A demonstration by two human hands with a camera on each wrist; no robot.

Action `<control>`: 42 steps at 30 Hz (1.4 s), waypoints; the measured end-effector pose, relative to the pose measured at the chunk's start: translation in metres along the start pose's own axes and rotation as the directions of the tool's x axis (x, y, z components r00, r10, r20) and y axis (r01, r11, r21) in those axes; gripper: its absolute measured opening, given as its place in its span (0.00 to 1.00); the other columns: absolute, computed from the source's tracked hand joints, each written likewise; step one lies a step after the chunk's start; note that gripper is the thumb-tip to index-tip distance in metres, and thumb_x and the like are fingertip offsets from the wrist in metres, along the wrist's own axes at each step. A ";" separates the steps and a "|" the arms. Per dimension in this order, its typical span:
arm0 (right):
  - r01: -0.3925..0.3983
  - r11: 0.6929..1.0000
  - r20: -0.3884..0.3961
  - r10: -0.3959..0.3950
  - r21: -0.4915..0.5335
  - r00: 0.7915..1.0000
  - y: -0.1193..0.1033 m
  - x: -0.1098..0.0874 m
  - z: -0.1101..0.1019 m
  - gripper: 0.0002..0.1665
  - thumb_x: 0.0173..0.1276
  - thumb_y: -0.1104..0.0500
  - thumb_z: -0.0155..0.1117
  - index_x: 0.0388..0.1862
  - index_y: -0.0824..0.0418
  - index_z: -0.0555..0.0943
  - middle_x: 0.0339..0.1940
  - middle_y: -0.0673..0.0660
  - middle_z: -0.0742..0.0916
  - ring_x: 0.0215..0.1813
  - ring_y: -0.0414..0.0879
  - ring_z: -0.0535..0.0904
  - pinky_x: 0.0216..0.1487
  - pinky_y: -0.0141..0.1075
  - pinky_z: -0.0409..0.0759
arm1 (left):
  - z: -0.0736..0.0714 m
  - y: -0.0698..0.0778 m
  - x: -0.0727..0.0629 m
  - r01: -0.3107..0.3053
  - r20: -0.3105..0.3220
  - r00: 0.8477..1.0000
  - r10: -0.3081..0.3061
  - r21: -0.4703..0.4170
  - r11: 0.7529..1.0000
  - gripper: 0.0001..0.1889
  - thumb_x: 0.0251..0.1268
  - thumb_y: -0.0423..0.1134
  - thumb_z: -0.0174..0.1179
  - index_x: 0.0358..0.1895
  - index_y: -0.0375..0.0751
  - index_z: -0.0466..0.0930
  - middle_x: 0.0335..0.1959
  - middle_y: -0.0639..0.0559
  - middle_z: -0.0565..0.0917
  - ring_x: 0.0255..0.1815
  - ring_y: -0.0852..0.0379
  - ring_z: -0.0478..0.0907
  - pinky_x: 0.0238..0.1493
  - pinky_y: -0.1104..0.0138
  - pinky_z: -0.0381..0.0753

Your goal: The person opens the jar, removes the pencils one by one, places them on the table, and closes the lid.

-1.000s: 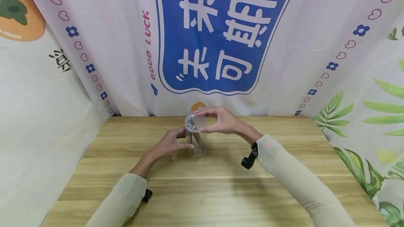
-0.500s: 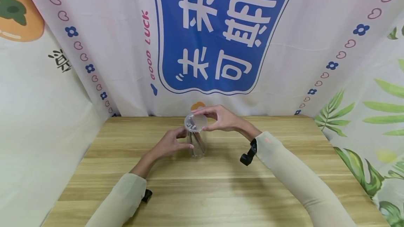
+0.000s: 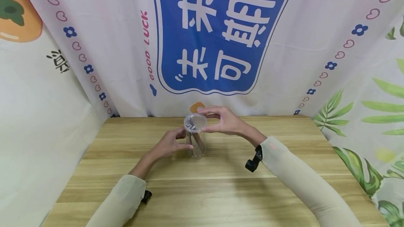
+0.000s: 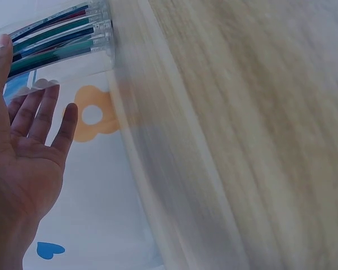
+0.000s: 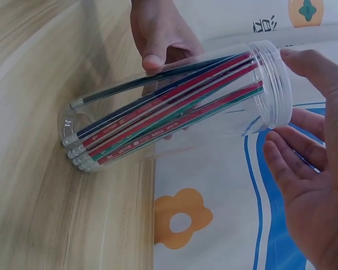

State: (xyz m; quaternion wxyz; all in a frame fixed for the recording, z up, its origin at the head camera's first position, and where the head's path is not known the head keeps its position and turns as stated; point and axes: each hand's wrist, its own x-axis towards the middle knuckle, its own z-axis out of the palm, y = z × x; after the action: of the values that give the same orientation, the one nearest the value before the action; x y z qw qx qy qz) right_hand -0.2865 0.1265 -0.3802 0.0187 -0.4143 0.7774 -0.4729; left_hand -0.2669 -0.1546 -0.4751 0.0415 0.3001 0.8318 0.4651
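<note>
A clear plastic jar [image 3: 198, 148] stands upright near the back of the table. Inside, several red, green and dark pencils [image 5: 174, 107] lean together, their silver-ringed ends at the bottom. My left hand [image 3: 170, 143] grips the jar's side, thumb in front and fingers round the back; the left wrist view shows its palm [image 4: 31, 174] beside the jar. At the top, a clear screw lid [image 5: 273, 84] sits on the jar's mouth. My right hand [image 3: 225, 120] holds the lid's edge between thumb and fingers.
The wooden table [image 3: 202, 199] reaches back to a printed cloth [image 3: 284, 80] hanging just behind the jar. Patterned cloth also hangs at the left and right sides. Black wrist cameras [image 3: 252, 164] are strapped near both sleeves.
My right hand has shifted slightly on the lid, its wrist swinging up and then down to the right. My left hand and the jar stay in place.
</note>
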 end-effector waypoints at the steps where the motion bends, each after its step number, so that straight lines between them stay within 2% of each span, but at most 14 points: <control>1: 0.005 1.000 -0.011 -0.005 -0.010 1.000 -0.001 -0.001 0.001 0.35 0.59 0.64 0.84 0.66 0.67 0.83 0.69 0.66 0.84 0.70 0.57 0.81 0.70 0.45 0.82 | 0.000 0.000 0.000 -0.003 0.000 1.000 0.003 0.002 1.000 0.42 0.62 0.42 0.79 0.78 0.36 0.70 0.73 0.40 0.78 0.68 0.40 0.81 0.69 0.47 0.81; 4: 0.014 0.998 -0.033 -0.016 -0.055 0.999 -0.003 -0.003 0.003 0.34 0.58 0.62 0.85 0.64 0.66 0.84 0.66 0.65 0.85 0.66 0.55 0.84 0.69 0.47 0.83 | -0.001 0.001 -0.001 -0.007 0.002 1.000 0.007 -0.001 1.000 0.42 0.63 0.43 0.78 0.78 0.36 0.69 0.73 0.39 0.78 0.68 0.39 0.80 0.69 0.46 0.80; 8: 0.018 0.990 -0.053 -0.025 -0.139 0.998 -0.007 -0.003 0.008 0.34 0.58 0.57 0.86 0.63 0.64 0.85 0.64 0.61 0.88 0.64 0.53 0.85 0.67 0.44 0.84 | -0.001 0.000 -0.001 -0.005 0.000 1.000 0.005 0.005 1.000 0.43 0.63 0.43 0.78 0.78 0.35 0.69 0.72 0.38 0.78 0.68 0.38 0.81 0.69 0.45 0.80; 14: -0.005 0.963 -0.115 -0.027 -0.270 0.993 -0.013 -0.002 0.016 0.35 0.56 0.51 0.88 0.61 0.62 0.87 0.62 0.58 0.89 0.63 0.51 0.86 0.63 0.44 0.87 | 0.000 -0.002 0.000 -0.009 0.001 1.000 0.009 0.016 1.000 0.42 0.62 0.44 0.78 0.78 0.37 0.70 0.72 0.40 0.79 0.67 0.40 0.81 0.69 0.47 0.81; 19: -0.013 0.952 -0.120 -0.025 -0.306 0.992 -0.013 0.000 0.018 0.35 0.56 0.50 0.87 0.60 0.62 0.87 0.62 0.58 0.89 0.63 0.52 0.86 0.61 0.44 0.87 | 0.000 -0.001 0.000 -0.014 0.005 1.000 0.014 0.013 1.000 0.42 0.62 0.43 0.79 0.77 0.37 0.71 0.71 0.41 0.79 0.67 0.41 0.81 0.69 0.48 0.81; 24: -0.003 0.962 -0.098 -0.025 -0.274 0.995 -0.011 0.002 0.016 0.33 0.57 0.51 0.87 0.60 0.61 0.88 0.62 0.57 0.89 0.64 0.52 0.85 0.61 0.45 0.88 | -0.001 0.000 0.000 -0.008 0.000 1.000 0.008 0.007 1.000 0.42 0.61 0.42 0.79 0.77 0.38 0.71 0.72 0.41 0.79 0.67 0.41 0.81 0.69 0.48 0.81; 30: -0.012 0.985 -0.046 0.004 -0.174 0.999 -0.007 0.004 0.013 0.32 0.59 0.54 0.86 0.62 0.61 0.87 0.65 0.59 0.87 0.68 0.53 0.83 0.68 0.45 0.84 | 0.000 -0.002 0.000 -0.017 -0.002 1.000 0.017 -0.020 1.000 0.41 0.62 0.40 0.79 0.77 0.35 0.71 0.71 0.39 0.79 0.67 0.39 0.81 0.69 0.46 0.81; 42: -0.013 1.000 0.120 0.011 0.014 0.993 0.004 0.011 0.000 0.35 0.63 0.64 0.80 0.70 0.64 0.81 0.73 0.64 0.80 0.75 0.58 0.75 0.77 0.44 0.75 | -0.002 -0.001 0.001 -0.009 0.016 1.000 0.010 -0.006 1.000 0.42 0.62 0.43 0.79 0.78 0.37 0.70 0.73 0.41 0.78 0.69 0.41 0.80 0.70 0.48 0.80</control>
State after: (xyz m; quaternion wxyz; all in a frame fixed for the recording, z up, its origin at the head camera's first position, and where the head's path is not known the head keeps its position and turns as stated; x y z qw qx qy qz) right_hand -0.2964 0.1202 -0.3787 0.0714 -0.4371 0.7739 -0.4527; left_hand -0.2688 -0.1558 -0.4744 0.0467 0.3076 0.8287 0.4654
